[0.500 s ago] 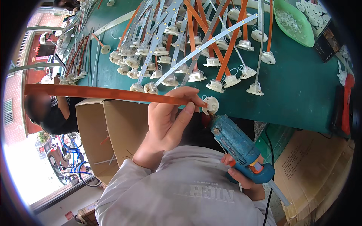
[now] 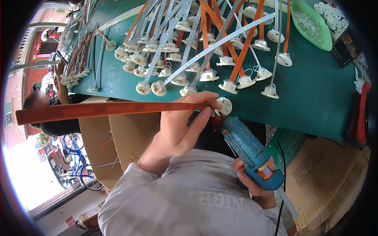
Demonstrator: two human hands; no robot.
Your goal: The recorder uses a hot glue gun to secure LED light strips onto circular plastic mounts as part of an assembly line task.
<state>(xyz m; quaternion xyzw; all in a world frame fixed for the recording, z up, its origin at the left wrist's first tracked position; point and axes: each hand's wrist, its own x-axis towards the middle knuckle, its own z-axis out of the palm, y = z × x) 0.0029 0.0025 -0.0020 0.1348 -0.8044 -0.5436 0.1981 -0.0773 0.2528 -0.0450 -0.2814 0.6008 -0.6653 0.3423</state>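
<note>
Orange strip in the grip of the left hand, a worker in a light grey shirt faces a green tabletop. Thumb and fingers are clamped on the strip near its right end, while its long free length stretches out to the left, past a cardboard box. Just beyond the fingertips is a white round cap, by the tabletop's near edge; whether strip and cap touch cannot be told. The right hand is wrapped around the handle of a blue glue gun, its nozzle close beside the cap's lower edge, a translucent glue stick jutting from the rear. Across the tabletop, orange and silvery strips lie crisscrossed, white caps at their near ends. At upper right, a light green tray holds small white pieces beside white discs. At left, a person in black is near the tabletop.
</note>
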